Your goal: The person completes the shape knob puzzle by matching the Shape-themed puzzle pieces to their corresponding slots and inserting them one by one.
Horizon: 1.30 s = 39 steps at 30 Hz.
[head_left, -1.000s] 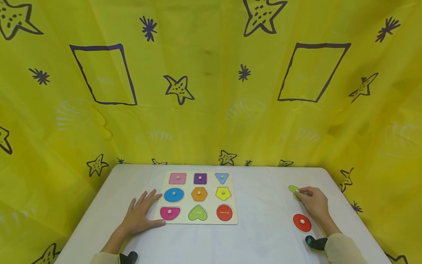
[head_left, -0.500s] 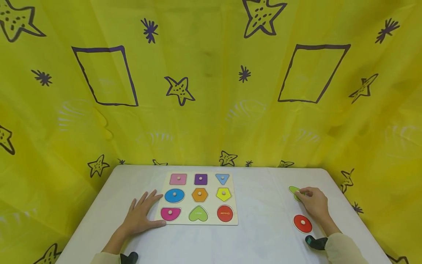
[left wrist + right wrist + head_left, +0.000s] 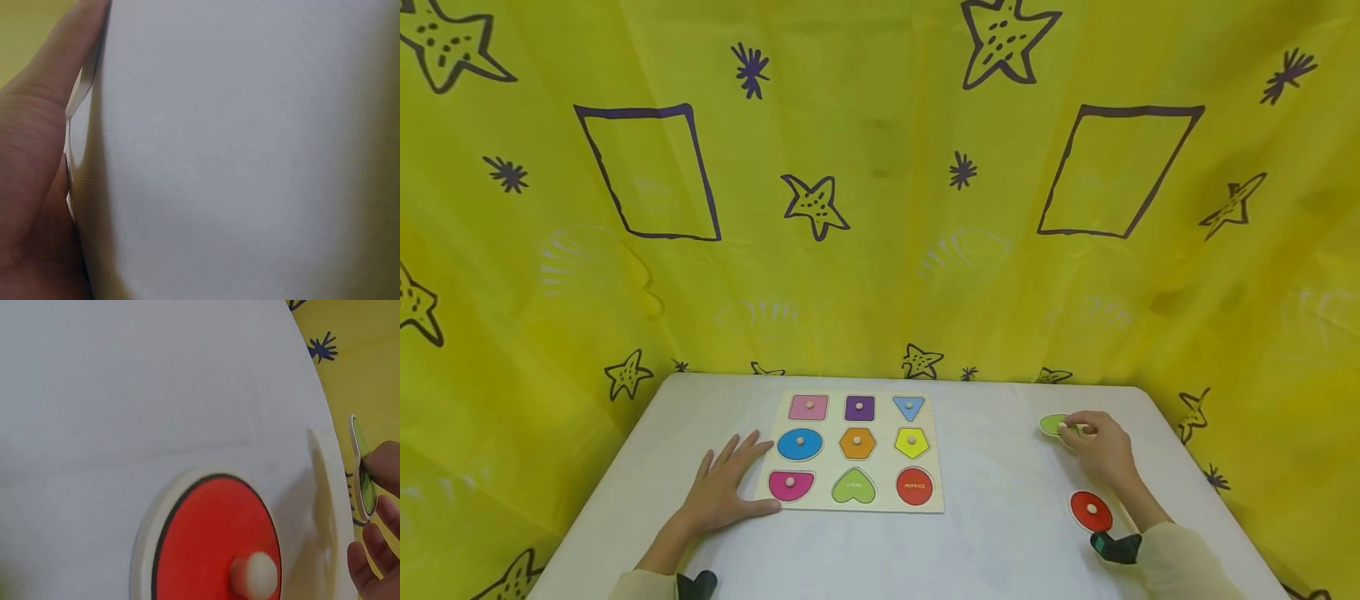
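A wooden knob puzzle board (image 3: 830, 423) lies on the white table. My left hand (image 3: 718, 493) is spread flat at its left side, with finger and thumb at the board's edge. In the left wrist view only part of that hand (image 3: 37, 144) shows. My right hand (image 3: 1101, 450) pinches a green heart-shaped puzzle piece (image 3: 1051, 424) by its knob. The right wrist view shows this green piece (image 3: 359, 434) tilted and raised off the table, its shadow below. A red round puzzle piece (image 3: 1082, 505) with a pale knob lies nearer, below the right hand.
Several knobbed shapes sit in the board, such as a blue oval (image 3: 789, 444) and a yellow pentagon (image 3: 912, 451). The green heart recess (image 3: 853, 487) and red circle recess (image 3: 914, 487) show printed words. A yellow patterned curtain (image 3: 880, 275) surrounds the table (image 3: 992, 500).
My right hand has lifted the green piece and moved it slightly left. The left hand stays at the board's edge. The head view has shifted a little.
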{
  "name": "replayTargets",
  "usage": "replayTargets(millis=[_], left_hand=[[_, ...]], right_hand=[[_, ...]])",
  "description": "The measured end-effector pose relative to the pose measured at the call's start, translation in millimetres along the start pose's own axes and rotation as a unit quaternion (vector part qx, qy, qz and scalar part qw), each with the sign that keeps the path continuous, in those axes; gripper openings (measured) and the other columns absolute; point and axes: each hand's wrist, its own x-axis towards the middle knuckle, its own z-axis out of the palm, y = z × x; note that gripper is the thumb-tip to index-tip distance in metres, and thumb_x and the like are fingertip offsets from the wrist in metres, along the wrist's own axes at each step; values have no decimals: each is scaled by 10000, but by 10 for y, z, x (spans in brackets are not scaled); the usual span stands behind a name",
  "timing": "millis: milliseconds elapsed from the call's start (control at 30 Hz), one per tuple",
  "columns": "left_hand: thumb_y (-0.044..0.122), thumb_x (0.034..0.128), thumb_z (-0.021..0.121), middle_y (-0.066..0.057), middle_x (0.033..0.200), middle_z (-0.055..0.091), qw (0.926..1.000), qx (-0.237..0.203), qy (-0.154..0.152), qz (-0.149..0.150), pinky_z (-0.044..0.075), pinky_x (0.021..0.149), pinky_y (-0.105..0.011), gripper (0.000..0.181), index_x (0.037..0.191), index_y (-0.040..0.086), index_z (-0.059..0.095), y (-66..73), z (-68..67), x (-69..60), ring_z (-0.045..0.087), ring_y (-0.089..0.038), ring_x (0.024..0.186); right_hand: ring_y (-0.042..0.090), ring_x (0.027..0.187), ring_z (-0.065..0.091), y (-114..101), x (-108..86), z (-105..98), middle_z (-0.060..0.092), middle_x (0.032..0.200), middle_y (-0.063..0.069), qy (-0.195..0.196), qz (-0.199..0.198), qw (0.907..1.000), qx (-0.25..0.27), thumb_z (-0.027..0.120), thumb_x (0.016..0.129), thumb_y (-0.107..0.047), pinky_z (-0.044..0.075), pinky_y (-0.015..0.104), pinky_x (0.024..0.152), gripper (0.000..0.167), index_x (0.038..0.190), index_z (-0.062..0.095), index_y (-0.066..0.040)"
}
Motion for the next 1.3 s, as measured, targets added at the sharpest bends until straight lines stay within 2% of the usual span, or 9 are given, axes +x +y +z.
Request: replayTargets(millis=[133,267,433,700,1000,1200,1300], left_hand=[[700,706,805,-166,1631,365,10000,-17,-6,-11,34,1163,-754,1011,1524,191,496,6,-7,6,204,-471,1512],[701,702,806,-171,1628,368,10000,-29,-5,-26,30,1161,-758,1014,1520,185,501,2,3,4,203,-476,1511],[707,687,809,-192,1608,388,9999,-77,132,64,50,1146,-773,1014,1501,179,516,-17,40,-3,220,-494,1493],[719,683,803,-202,1600,395,9997,-110,190,104,52,1141,-776,1019,1496,176,517,-29,51,-9,218,-504,1485],[720,678,803,-180,1611,388,9998,-164,135,26,32,1157,-760,1021,1501,188,516,-34,59,-12,203,-481,1499],[716,674,807,-200,1590,408,9992,-192,293,171,63,1135,-779,1011,1484,181,529,-21,46,-19,229,-505,1475],[697,684,814,-209,1591,403,9994,-141,262,172,64,1129,-785,1003,1489,172,526,3,22,-19,232,-514,1472]], right_hand=[[460,1130,569,-112,-1,76,578,1312,283,20,-311,9995,85,695,982,-211,536,490,848,257,1141,717,-11],[427,1090,617,-224,7,157,628,1264,241,137,-733,9970,224,718,969,-190,538,397,832,221,1122,734,-31],[395,1032,648,-386,11,275,664,1203,202,258,-1064,9932,403,745,937,-143,550,287,800,179,1081,741,-37],[346,977,656,-655,75,508,681,1174,167,262,-1414,9880,555,772,908,-116,565,306,786,143,1040,754,-64],[255,910,612,-1002,42,729,683,1131,131,81,-1630,9830,840,801,879,-83,528,219,718,117,991,769,-70],[233,934,594,-1183,-14,872,675,1145,99,-151,-1509,9830,1036,800,882,-89,516,219,734,115,993,770,-90],[231,955,597,-1243,-34,953,672,1153,79,-248,-1461,9829,1090,800,888,-94,522,228,753,112,995,769,-106]])
